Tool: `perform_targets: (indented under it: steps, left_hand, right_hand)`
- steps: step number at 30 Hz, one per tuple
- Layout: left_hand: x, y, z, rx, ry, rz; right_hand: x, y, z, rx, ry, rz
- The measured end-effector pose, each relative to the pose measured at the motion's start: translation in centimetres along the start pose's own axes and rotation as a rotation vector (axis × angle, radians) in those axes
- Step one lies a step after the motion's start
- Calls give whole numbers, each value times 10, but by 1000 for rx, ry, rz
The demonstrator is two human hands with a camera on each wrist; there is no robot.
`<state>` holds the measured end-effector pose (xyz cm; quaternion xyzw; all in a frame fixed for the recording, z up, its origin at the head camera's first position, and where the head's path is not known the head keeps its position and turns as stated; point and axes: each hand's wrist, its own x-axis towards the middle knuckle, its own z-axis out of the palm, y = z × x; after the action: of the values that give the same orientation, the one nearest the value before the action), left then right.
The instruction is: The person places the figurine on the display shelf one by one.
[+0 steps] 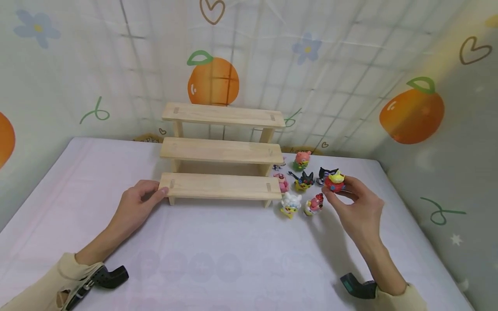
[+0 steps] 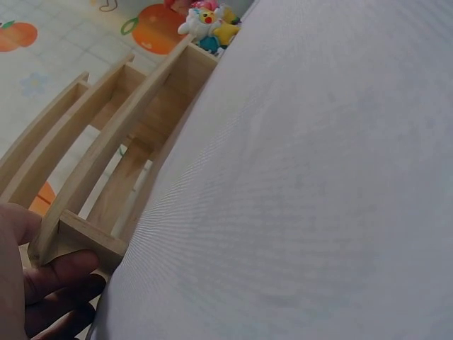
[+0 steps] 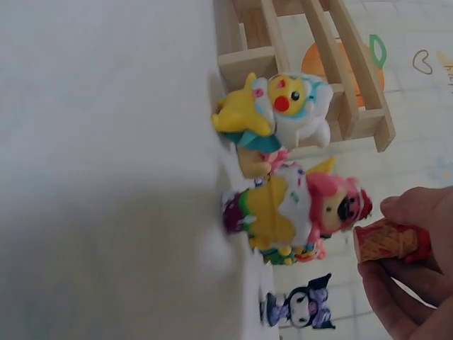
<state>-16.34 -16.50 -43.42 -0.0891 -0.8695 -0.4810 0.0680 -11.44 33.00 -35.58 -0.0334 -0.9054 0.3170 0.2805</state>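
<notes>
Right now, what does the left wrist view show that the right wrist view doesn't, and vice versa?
Only the left wrist view shows the left hand, gripping one end of the shelf. Only the right wrist view shows the right hand pinching a red figure, and the purple figure. Both show the shelf, the white-hooded figure and the table.

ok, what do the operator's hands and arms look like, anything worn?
Left hand and right hand are both bare, no gloves. Cream fabric left sleeve, matching right sleeve. Each forearm carries an angled black hard-cased device: left device, right device, the latter with a dark teal end face. No cables visible.
</notes>
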Motion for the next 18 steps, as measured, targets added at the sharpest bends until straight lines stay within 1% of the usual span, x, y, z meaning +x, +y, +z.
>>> perform_targets:
  steps: [5, 12, 18]
  left_hand:
    - [0, 1, 0, -6, -2, 1]
    - [-1, 1, -1, -10, -7, -6]
    - [0, 2, 0, 0, 4, 4]
  right_hand:
    - [6, -12, 5, 45, -4, -44]
    - [15, -33, 18, 68, -28, -86]
    - [21, -48, 32, 75, -54, -103]
